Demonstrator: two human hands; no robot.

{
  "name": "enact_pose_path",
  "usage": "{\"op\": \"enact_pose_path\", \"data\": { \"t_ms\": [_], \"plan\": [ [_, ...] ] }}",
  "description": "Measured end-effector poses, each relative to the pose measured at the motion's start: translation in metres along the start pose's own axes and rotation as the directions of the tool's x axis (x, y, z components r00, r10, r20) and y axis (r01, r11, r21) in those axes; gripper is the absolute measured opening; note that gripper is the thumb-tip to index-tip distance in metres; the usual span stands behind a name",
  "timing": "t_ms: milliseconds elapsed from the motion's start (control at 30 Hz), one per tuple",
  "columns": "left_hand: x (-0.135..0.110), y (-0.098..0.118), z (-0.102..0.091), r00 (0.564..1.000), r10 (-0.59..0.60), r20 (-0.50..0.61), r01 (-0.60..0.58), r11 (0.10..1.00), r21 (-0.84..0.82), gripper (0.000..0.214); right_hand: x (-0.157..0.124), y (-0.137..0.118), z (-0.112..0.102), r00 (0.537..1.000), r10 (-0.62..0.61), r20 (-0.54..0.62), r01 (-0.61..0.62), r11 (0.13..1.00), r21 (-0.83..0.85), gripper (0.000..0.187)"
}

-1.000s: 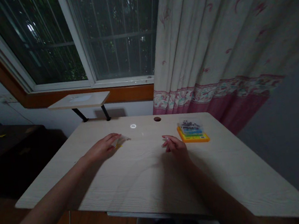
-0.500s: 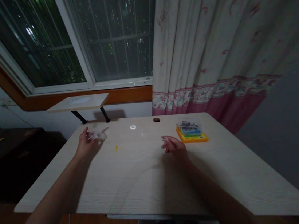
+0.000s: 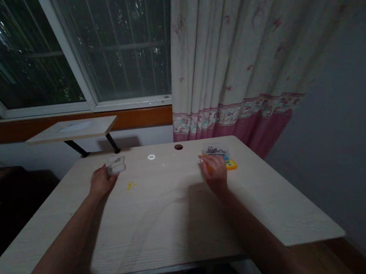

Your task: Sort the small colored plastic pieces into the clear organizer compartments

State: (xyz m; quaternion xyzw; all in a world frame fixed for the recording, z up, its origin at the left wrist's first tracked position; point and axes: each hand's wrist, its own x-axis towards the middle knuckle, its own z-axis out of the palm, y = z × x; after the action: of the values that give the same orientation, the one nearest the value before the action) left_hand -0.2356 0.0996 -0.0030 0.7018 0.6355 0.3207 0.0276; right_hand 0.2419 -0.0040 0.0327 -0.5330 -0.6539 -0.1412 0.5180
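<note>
My left hand (image 3: 100, 182) is at the left of the table, its fingers closed on the edge of a small clear plastic packet (image 3: 116, 165). Just to the right of that hand, a few tiny yellow pieces (image 3: 131, 185) lie loose on the table. My right hand (image 3: 214, 171) has its fingers curled together in front of the orange-yellow tray (image 3: 231, 165) and partly covers it. Whatever those fingers may hold is too small to make out. A clear case with dark small pieces (image 3: 216, 150) rests on top of the tray, with blue showing beneath it.
The pale wooden table (image 3: 160, 221) has a round cable hole (image 3: 178, 147) near its back edge. A small raised shelf (image 3: 97, 126) on black legs stands at the back left. Behind are a window and a floral curtain (image 3: 207, 62).
The view has shifted to the right. My right hand has moved up to the tray, its fingers now more curled. The clear packet in my left hand now lies flatter and faces me more.
</note>
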Motion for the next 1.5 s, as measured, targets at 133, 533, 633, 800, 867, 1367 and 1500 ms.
{"op": "enact_pose_path", "data": {
  "t_ms": [133,533,633,800,867,1367,1500],
  "plan": [
    [-0.018,0.024,-0.004,0.996,0.014,-0.088,-0.012,1.0,0.025,0.064,0.023,0.028,-0.019,0.995,0.098,-0.026,-0.101,0.957,-0.271,0.049],
    [-0.066,0.143,0.005,0.924,0.349,-0.154,-0.381,0.872,-0.308,0.053,0.094,0.1,-0.047,0.709,0.227,0.667,0.058,0.925,-0.376,0.07],
    [-0.071,0.146,0.01,0.896,0.42,-0.145,-0.444,0.842,-0.306,0.052,0.101,0.085,-0.048,0.755,0.157,0.636,0.086,0.939,-0.333,0.065],
    [-0.078,0.153,0.013,0.902,0.409,-0.141,-0.429,0.808,-0.405,0.048,0.101,0.001,-0.029,0.769,-0.187,0.611,0.204,0.978,0.042,0.057],
    [-0.08,0.158,0.016,0.919,0.38,-0.108,-0.378,0.768,-0.517,0.051,0.096,-0.044,-0.014,0.71,-0.292,0.641,0.262,0.954,0.144,0.056],
    [-0.074,0.129,0.008,0.992,0.092,0.085,0.041,0.4,-0.916,0.054,0.0,-0.149,0.086,0.806,-0.349,0.477,0.232,0.929,0.289,0.036],
    [-0.076,0.131,0.018,0.981,0.02,0.194,0.179,0.298,-0.937,0.063,-0.012,-0.15,0.087,0.839,-0.299,0.455,0.23,0.952,0.201,0.032]
  ]
}}
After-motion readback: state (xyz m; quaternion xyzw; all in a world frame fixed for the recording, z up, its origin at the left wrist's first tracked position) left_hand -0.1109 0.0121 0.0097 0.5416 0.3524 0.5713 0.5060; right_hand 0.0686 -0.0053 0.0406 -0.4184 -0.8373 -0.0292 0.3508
